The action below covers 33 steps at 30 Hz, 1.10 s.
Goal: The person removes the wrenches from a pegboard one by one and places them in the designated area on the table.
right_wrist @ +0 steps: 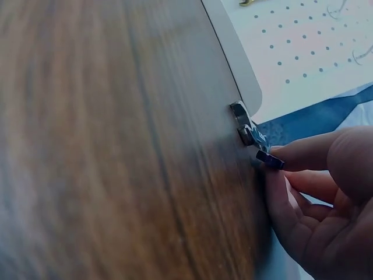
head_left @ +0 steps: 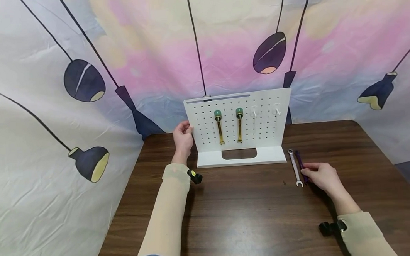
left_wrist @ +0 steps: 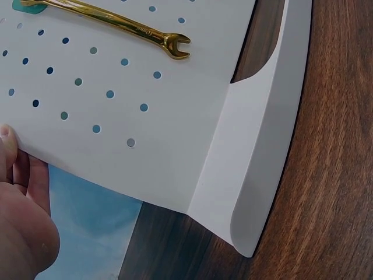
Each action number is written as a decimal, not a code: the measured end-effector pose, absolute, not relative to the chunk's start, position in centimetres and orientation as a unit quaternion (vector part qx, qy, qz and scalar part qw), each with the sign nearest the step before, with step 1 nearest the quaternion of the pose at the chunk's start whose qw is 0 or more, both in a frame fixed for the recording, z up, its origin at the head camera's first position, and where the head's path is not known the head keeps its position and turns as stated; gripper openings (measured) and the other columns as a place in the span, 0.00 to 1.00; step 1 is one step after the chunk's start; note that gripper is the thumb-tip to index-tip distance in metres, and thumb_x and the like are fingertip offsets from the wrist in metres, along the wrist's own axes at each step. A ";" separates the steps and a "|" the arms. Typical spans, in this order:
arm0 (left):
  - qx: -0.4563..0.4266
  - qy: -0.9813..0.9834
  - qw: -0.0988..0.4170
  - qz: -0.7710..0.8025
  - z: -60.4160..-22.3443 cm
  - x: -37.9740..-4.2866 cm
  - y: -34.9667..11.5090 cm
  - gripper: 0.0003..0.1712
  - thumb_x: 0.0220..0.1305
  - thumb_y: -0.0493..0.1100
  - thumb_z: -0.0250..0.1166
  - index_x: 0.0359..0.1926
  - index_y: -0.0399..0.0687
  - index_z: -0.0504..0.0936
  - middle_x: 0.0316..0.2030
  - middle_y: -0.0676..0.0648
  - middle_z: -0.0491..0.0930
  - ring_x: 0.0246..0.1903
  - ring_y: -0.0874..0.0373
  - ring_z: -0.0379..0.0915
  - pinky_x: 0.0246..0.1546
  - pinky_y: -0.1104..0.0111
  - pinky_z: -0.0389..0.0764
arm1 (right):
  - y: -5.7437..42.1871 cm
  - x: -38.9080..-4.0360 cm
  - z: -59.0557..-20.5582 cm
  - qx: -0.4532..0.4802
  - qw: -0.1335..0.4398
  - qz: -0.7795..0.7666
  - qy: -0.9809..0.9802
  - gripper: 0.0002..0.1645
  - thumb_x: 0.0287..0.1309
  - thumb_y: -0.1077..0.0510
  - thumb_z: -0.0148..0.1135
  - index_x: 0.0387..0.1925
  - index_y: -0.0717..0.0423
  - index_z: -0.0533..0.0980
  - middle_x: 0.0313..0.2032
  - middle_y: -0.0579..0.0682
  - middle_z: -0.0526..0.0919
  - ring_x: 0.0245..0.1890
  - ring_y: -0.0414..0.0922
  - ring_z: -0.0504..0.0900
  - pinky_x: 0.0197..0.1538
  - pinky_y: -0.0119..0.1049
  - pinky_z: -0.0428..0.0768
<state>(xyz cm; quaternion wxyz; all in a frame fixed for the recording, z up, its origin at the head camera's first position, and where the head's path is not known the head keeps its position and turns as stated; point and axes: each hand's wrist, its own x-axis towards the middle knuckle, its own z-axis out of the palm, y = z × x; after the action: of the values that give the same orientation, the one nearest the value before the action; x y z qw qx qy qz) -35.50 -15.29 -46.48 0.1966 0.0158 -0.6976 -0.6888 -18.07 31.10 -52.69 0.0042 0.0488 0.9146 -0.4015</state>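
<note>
A white pegboard (head_left: 205, 133) stands on the table, and my left hand (head_left: 183, 138) grips its left edge, thumb on the front in the left wrist view. Two gold wrenches (head_left: 220, 132) hang side by side on the board from green-capped hooks (head_left: 239, 111). To the right of the board's base, my right hand (head_left: 321, 176) pinches a dark purple wrench (head_left: 300, 161) between thumb and fingers. Just left of it, a silver wrench (head_left: 295, 169) lies on the table with its open end toward me. In the right wrist view the purple wrench (right_wrist: 270, 160) shows end-on at the fingertips.
Two clear hooks (head_left: 276, 109) on the board's right half carry nothing. Its foot has a wide cut-out (head_left: 239, 153). The dark wood table (head_left: 244, 218) reaches back to a patterned cloth (head_left: 166, 49) behind the board. Each wrist wears a small black camera (head_left: 332, 228).
</note>
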 end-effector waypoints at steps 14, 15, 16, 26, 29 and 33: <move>0.014 -0.701 0.199 -0.685 -46.6 -35.6 -15.2 0.04 0.76 0.30 0.64 0.47 0.33 0.83 0.37 0.48 0.77 0.36 0.58 0.72 0.38 0.71 0.75 | 30.9 -18.1 -52.4 0.052 -0.017 -0.358 0.932 0.24 0.72 0.52 0.67 0.54 0.71 0.84 0.31 0.53 0.90 0.26 0.39 0.85 0.33 0.39 0.78; 0.014 -0.701 0.199 -0.684 -46.5 -35.6 -15.2 0.04 0.76 0.30 0.64 0.47 0.34 0.83 0.37 0.48 0.77 0.36 0.57 0.72 0.38 0.71 0.75 | 30.9 -18.0 -52.4 0.053 -0.017 -0.358 0.932 0.24 0.71 0.52 0.67 0.54 0.71 0.84 0.30 0.52 0.90 0.26 0.39 0.85 0.33 0.39 0.78; 0.015 -0.702 0.198 -0.684 -46.5 -35.6 -15.2 0.04 0.76 0.30 0.64 0.47 0.34 0.83 0.37 0.48 0.77 0.36 0.57 0.72 0.38 0.71 0.75 | 30.8 -18.0 -52.4 0.052 -0.017 -0.358 0.932 0.24 0.71 0.52 0.67 0.54 0.71 0.84 0.29 0.51 0.90 0.26 0.39 0.85 0.32 0.38 0.77; 0.011 -0.703 0.195 -0.683 -46.4 -35.9 -15.3 0.04 0.76 0.30 0.64 0.47 0.34 0.83 0.38 0.48 0.78 0.37 0.57 0.72 0.40 0.71 0.75 | 31.0 -18.2 -52.7 0.051 -0.025 -0.363 0.930 0.22 0.70 0.54 0.68 0.52 0.71 0.84 0.30 0.51 0.90 0.24 0.39 0.85 0.31 0.34 0.76; 0.012 -0.706 0.195 -0.681 -46.5 -35.8 -15.4 0.04 0.76 0.31 0.65 0.47 0.34 0.83 0.38 0.48 0.78 0.37 0.57 0.73 0.40 0.71 0.75 | 31.0 -18.2 -52.7 0.051 -0.021 -0.367 0.929 0.22 0.70 0.54 0.68 0.53 0.70 0.84 0.31 0.51 0.91 0.25 0.39 0.86 0.31 0.34 0.77; 0.016 -0.706 0.193 -0.681 -46.6 -35.6 -15.4 0.04 0.76 0.31 0.64 0.48 0.34 0.83 0.38 0.48 0.77 0.38 0.57 0.73 0.40 0.71 0.76 | 31.1 -18.0 -52.3 0.052 -0.004 -0.387 0.921 0.23 0.71 0.54 0.68 0.54 0.72 0.83 0.36 0.58 0.91 0.27 0.41 0.88 0.31 0.32 0.80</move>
<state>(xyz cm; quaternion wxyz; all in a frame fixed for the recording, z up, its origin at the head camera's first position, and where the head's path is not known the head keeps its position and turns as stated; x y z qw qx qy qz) -35.61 -15.36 -46.64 0.1930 0.0163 -0.7061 -0.6811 -18.04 31.05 -52.35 -0.0041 0.0521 0.9207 -0.3869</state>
